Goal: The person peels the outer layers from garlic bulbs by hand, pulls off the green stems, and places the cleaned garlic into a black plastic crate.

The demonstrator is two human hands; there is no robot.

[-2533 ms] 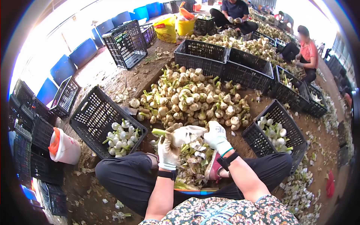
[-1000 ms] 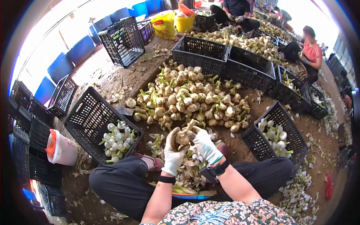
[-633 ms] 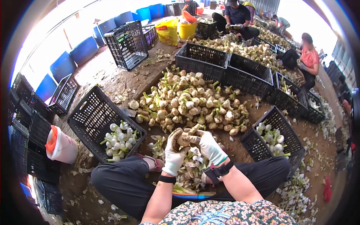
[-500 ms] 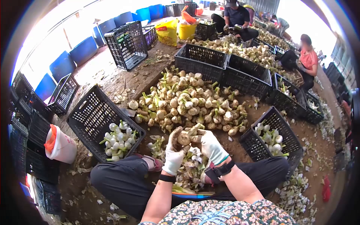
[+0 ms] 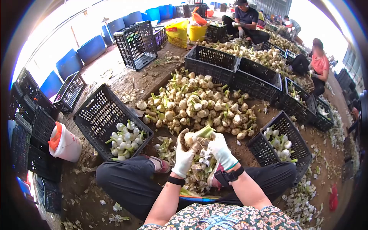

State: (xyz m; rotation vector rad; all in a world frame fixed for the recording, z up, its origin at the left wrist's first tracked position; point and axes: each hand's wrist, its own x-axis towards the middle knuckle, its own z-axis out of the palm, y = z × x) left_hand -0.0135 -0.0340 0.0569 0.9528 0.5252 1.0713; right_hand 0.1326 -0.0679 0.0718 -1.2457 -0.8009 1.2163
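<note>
Both my hands wear white gloves, with dirt on the fingers. Between them is a garlic bulb (image 5: 189, 139) with a thick pale-green stem pointing right. My left hand (image 5: 184, 156) has its fingers closed around the bulb from the left. The fingers of my right hand (image 5: 220, 148) are closed at the stem and the bulb's right side. Peeled skins (image 5: 199, 172) lie heaped below, between my feet. Just beyond is a large pile of unpeeled garlic (image 5: 199, 103). White peeled bulbs (image 5: 126, 141) lie in the black crate (image 5: 100, 109) on my left.
A second black crate (image 5: 295, 134) with peeled bulbs stands at my right knee. Black crates (image 5: 211, 63) line the pile's far side. A white bucket (image 5: 68, 143) is at far left. Several people work farther back, one in a pink shirt (image 5: 320, 65).
The bulb in my hands has turned: its stem now reaches further right and its surface looks paler. My right hand has shifted slightly along the stem. The whole view has swung a little left.
</note>
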